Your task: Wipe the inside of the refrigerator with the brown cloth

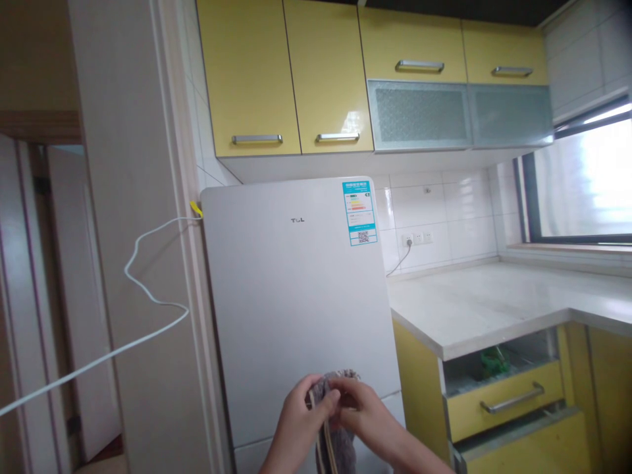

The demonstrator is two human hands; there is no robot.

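Low in the middle of the frame, two hands meet in front of a big white fridge (296, 309). The left hand (301, 421) and the right hand (368, 411) both hold a gray cloth (344, 447). The grip of each hand is pinching the top of the cloth, with the fingers curled in and the two hands touching each other. The cloth hangs down between the hands to the bottom edge of the frame. Two thin tan strips (326, 447) run down the cloth.

A blue sticker (359, 212) sits on the top right corner of the fridge. A white cable (148, 296) loops across the left side of the frame and reaches the top left corner of the fridge.

On the right is a pale counter (474, 309), just beside the fridge. Under it a yellow drawer (503, 395) stands open, and something green (495, 361) lies inside. On the tiled wall above the counter there is a plug socket (417, 238) with a plug in it.

Yellow cupboards (291, 72) fill the top of the frame. A bright window (582, 178) is at the far right.
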